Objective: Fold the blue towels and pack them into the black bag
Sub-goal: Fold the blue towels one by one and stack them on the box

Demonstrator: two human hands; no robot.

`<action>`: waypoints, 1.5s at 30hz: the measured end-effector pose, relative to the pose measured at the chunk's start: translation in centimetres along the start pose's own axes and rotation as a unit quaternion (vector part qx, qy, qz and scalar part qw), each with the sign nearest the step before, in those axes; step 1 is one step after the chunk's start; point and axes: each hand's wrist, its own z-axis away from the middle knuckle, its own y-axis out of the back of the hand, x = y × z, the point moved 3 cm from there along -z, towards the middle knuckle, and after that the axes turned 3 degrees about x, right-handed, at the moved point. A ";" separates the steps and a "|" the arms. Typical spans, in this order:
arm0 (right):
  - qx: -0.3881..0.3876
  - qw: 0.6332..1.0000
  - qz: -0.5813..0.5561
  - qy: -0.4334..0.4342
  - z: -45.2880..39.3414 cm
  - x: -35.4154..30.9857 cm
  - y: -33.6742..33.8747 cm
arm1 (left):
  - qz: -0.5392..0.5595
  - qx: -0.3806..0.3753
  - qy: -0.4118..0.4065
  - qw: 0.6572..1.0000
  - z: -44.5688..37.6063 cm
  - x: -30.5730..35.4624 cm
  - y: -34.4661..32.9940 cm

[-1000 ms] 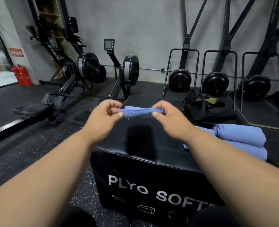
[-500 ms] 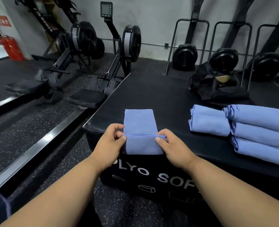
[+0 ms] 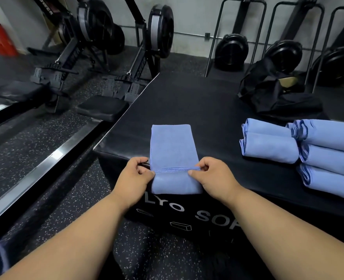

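A narrow blue towel (image 3: 172,147) lies lengthwise on the black plyo box (image 3: 197,106), its near end hanging over the front edge. My left hand (image 3: 133,176) pinches the towel's stitched hem at its left corner, and my right hand (image 3: 212,175) pinches the same hem at its right corner. To the right, several folded blue towels (image 3: 316,150) are stacked on the box top. The black bag (image 3: 272,91) sits crumpled and open at the box's far right, well beyond both hands.
Two rowing machines (image 3: 126,63) stand on the speckled rubber floor to the left, close to the box's left edge. Black fan units in metal frames (image 3: 232,49) line the back wall. A red fire extinguisher (image 3: 0,37) stands at the far left.
The towel was held in the air between both hands a second ago; it now lies flat along the box. The hands have come down to the box's front edge, pinching the hem.
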 end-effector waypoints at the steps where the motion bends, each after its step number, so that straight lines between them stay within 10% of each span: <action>1: 0.002 1.000 0.008 0.001 -0.1 0.1 -0.1 | 0.011 -0.003 0.009 1.000 -0.1 -0.2 -0.1; 27: 0.070 0.977 0.139 0.144 2.4 1.2 -0.5 | 0.117 0.011 0.059 0.991 1.8 -1.1 -1.6; 35: 0.023 0.830 0.327 0.452 3.0 2.4 1.1 | 0.201 0.008 0.080 0.976 2.0 0.3 -1.3; 45: -0.013 0.894 0.252 0.369 2.2 4.3 0.8 | 0.134 0.007 0.019 0.991 2.5 0.8 -0.4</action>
